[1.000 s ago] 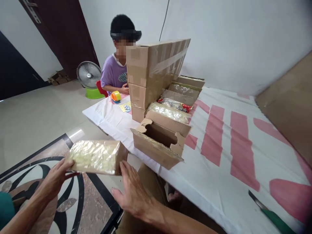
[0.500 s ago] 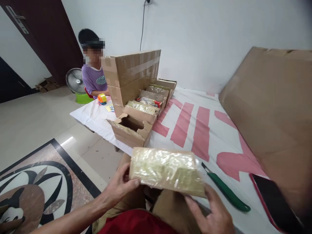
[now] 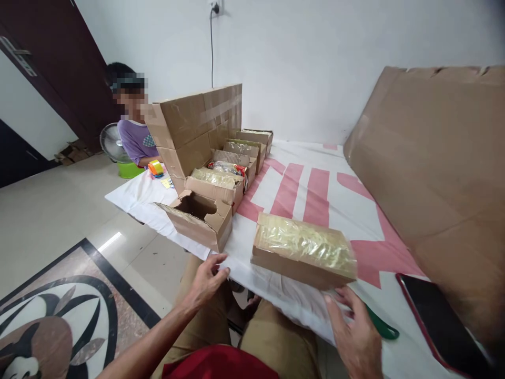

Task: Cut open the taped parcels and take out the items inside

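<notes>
A closed cardboard box (image 3: 302, 271) with shiny clear tape over its top rests on the cloth-covered table near the front edge. My right hand (image 3: 354, 329) is at the box's near right corner, thumb and fingers apart; whether a fingertip still touches the cardboard I cannot tell. My left hand (image 3: 205, 281) hovers at the table edge, left of the box, with loosely bent fingers and nothing in them. Just beyond it stands an open-topped cardboard box (image 3: 201, 223) with a flap folded out. The green handle of a cutter (image 3: 384, 326) shows partly behind my right hand.
Several small boxes (image 3: 236, 184) line up in front of a tall stack of taped cartons (image 3: 187, 123). A phone (image 3: 437, 316) lies at the right, below a large cardboard sheet (image 3: 430, 158). Across the table sits a person (image 3: 134, 139) beside orange tape rolls (image 3: 155, 168).
The taped box has gone from between both hands above my lap onto the table. My left hand has let go of it, and the box now covers the cutter's blade. The view has shifted slightly right.
</notes>
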A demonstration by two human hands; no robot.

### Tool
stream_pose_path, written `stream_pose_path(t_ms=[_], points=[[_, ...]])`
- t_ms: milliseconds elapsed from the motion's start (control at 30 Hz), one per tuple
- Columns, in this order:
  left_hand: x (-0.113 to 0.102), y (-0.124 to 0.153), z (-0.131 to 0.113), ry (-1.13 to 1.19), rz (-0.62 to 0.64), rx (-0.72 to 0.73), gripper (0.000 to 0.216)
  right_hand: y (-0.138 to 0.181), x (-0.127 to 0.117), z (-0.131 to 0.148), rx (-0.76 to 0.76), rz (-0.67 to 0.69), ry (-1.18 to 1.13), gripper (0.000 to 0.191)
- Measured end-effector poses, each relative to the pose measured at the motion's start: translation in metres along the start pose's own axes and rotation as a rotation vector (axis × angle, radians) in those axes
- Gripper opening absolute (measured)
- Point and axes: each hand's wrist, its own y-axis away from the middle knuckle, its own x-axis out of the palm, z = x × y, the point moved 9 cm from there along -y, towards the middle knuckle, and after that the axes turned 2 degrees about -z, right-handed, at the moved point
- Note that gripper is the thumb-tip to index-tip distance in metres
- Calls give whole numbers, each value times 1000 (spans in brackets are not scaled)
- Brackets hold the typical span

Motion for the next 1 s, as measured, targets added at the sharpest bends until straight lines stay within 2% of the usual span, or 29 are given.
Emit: stream_pose_path(t_ms=[67, 100, 133, 200, 267, 333, 433, 500, 567, 633, 733, 867, 1000], points=[[-44, 6, 10, -7, -166, -27, 53, 26, -11, 9, -92, -83, 23, 49], [-62, 8, 12, -23, -256, -30, 56, 40, -9, 16, -138, -82, 22, 44], [-77, 9, 13, -47, -341, -22, 60, 52, -2, 27, -181, -57, 1, 38], [-95, 8, 13, -98, -469, 18, 71, 74, 28, 53, -254, 74, -86, 30], [-96, 3, 14, -118, -519, 59, 84, 89, 75, 87, -324, 249, -200, 30], [-91, -4, 15, -116, -524, 83, 94, 95, 127, 119, -376, 384, -232, 45], [-82, -17, 20, -103, -497, 84, 102, 87, 195, 155, -395, 467, -248, 66], [-80, -25, 26, -103, -479, 60, 105, 82, 228, 172, -405, 511, -261, 71], [-79, -33, 30, -114, -461, 62, 105, 81, 248, 185, -418, 533, -278, 71], [-78, -38, 30, -111, -450, 104, 100, 84, 256, 193, -430, 540, -291, 70], [-76, -40, 29, -98, -428, 148, 95, 87, 253, 192, -430, 525, -278, 69], [-89, -39, 25, -191, -479, 141, 94, 87, 234, 165, -416, 456, -233, 61], [-110, -45, 23, -195, -553, 144, 109, 86, 216, 132, -417, 387, -246, 53]])
